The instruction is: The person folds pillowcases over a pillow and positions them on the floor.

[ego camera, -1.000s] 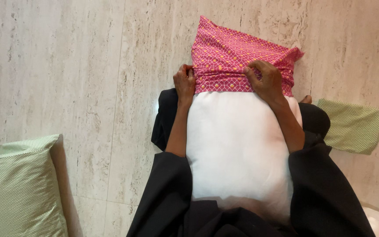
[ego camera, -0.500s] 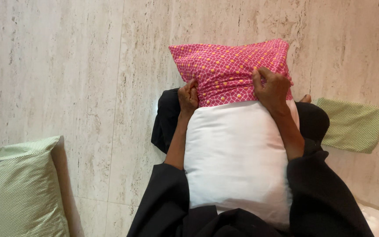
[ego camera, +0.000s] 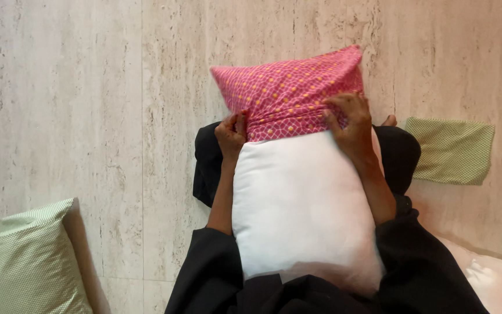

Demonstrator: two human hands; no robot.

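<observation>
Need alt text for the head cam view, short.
Both hands, left hand and right hand, grip the open edge of a pink patterned pillowcase partway over a white pillow on the person's lap; green checked cushion lies nearby.

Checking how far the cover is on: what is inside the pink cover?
The top end of the white pillow sits inside the pink cover; both hands, left and right, grip its edge. How far in the pillow reaches is hidden by fabric.

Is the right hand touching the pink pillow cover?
Touching. The head view shows the right hand with fingers bunching the open edge of the pink pillow cover where it meets the white pillow.
</observation>
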